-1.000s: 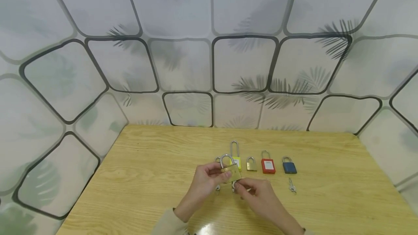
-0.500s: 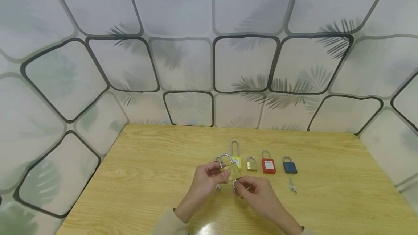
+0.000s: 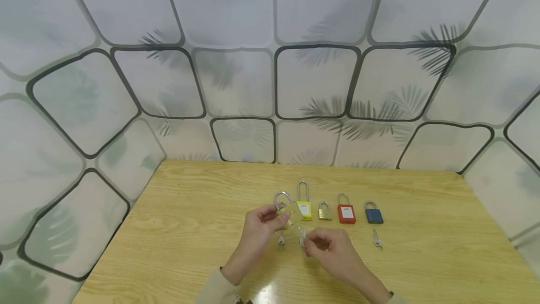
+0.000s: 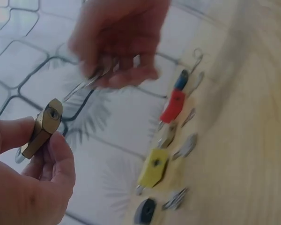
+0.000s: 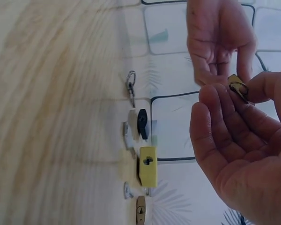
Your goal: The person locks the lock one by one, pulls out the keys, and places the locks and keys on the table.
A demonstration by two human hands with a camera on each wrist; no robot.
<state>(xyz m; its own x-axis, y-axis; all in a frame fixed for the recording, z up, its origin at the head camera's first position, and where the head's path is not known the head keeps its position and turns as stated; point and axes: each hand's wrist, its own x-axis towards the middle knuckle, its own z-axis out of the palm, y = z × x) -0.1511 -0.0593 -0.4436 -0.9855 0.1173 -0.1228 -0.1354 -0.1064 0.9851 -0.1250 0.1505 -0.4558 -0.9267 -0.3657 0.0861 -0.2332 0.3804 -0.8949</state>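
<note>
My left hand (image 3: 260, 230) grips a brass padlock (image 3: 291, 215) by its body, thumb on the front face, its steel shackle jutting to the upper left. In the left wrist view the padlock's keyhole end faces the other hand. Between thumb and fingers my right hand (image 3: 337, 245) pinches a key (image 3: 302, 234), just below and right of the padlock. The left wrist view shows the key's shaft (image 4: 77, 90) pointing at the keyhole end, its tip right by the body. The right hand's fingers partly hide the key's head.
Behind the hands stand a yellow padlock (image 3: 304, 211), a small brass padlock (image 3: 325, 212), a red padlock (image 3: 347, 214) and a blue padlock (image 3: 374, 215). Keys (image 3: 377, 239) lie before the blue one, others (image 3: 281, 239) near the left wrist. A dark padlock (image 4: 145, 211) is mostly hidden by the left hand.
The key has come out of the padlock's bottom. My left hand has moved left and tilted the padlock, whose shackle now points more to the left. The right hand has barely moved.
</note>
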